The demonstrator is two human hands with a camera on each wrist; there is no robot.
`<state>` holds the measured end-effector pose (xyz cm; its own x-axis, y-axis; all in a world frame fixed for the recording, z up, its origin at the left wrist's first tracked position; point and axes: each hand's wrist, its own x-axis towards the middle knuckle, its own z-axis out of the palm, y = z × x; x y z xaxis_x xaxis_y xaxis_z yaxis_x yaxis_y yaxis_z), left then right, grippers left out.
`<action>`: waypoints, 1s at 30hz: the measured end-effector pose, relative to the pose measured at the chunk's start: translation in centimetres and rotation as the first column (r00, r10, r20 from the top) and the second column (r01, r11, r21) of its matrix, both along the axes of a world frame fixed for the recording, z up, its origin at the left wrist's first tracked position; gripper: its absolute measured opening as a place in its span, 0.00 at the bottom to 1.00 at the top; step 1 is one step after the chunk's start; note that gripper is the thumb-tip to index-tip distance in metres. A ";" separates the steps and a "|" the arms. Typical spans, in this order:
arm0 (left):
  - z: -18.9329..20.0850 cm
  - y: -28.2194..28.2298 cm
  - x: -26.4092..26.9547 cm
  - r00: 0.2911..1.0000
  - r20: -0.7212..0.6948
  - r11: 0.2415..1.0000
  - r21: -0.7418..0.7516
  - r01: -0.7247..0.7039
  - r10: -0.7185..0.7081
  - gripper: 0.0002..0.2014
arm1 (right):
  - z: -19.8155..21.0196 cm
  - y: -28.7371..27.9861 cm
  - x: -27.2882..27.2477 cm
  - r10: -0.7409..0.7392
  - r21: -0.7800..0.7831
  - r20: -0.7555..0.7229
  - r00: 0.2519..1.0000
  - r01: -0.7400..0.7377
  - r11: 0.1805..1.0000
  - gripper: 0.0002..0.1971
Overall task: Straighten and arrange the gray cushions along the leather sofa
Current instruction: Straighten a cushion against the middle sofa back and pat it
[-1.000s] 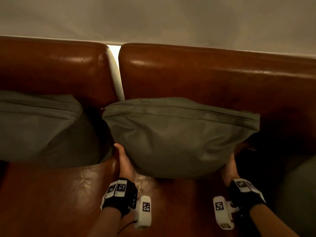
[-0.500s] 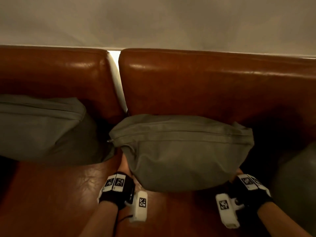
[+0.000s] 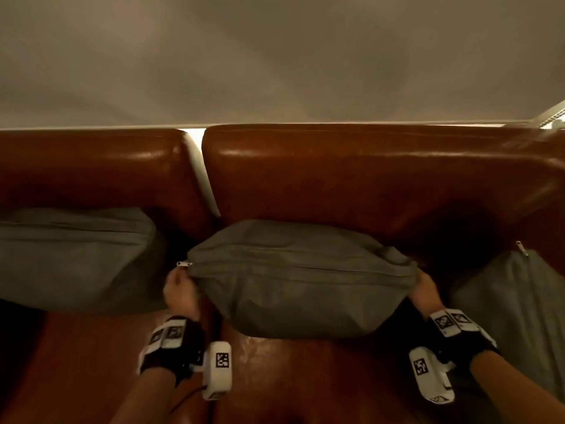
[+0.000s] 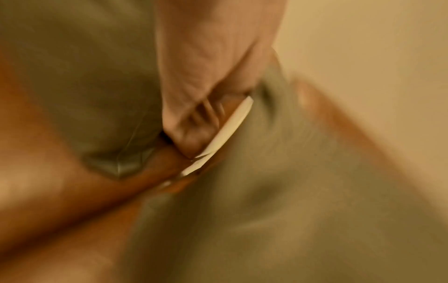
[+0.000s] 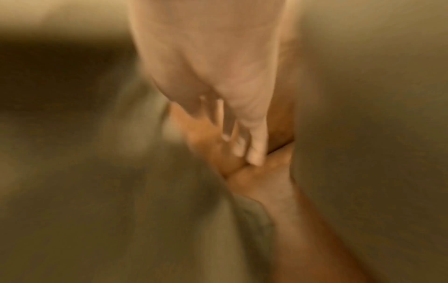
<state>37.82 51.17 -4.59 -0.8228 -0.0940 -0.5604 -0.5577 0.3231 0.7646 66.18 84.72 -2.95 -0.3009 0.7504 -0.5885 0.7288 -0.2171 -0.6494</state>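
Overhead, the middle gray cushion point(image 3: 301, 286) leans on the leather sofa point(image 3: 351, 191) backrest; left hand point(image 3: 180, 293) and right hand point(image 3: 426, 290) hold its two ends. Both wrist views are blurred: each grip cannot be told.

Both forearms reach forward from the lower edge of the head view, roughly parallel, each wrist wrapped in a black strap carrying white marker blocks. The left hand point(image 3: 180, 293) sits at about 8 o'clock of the frame's centre, its back toward the camera and its fingers curled at the end of the middle cushion point(image 3: 301, 283); in the blurred left wrist view the fingers point(image 4: 191, 139) are bent inward. The right hand point(image 3: 426, 290) lies at about 4 o'clock, pressed to the cushion's other end. In the smeared right wrist view its fingers point(image 5: 254, 137) reach forward, close together.
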 end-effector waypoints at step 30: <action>14.5 2.2 -0.7 0.867 -0.264 0.864 -0.405 0.299 -0.423 0.17 | 13.6 -0.7 0.2 0.139 0.485 0.000 0.990 -0.122 0.866 0.15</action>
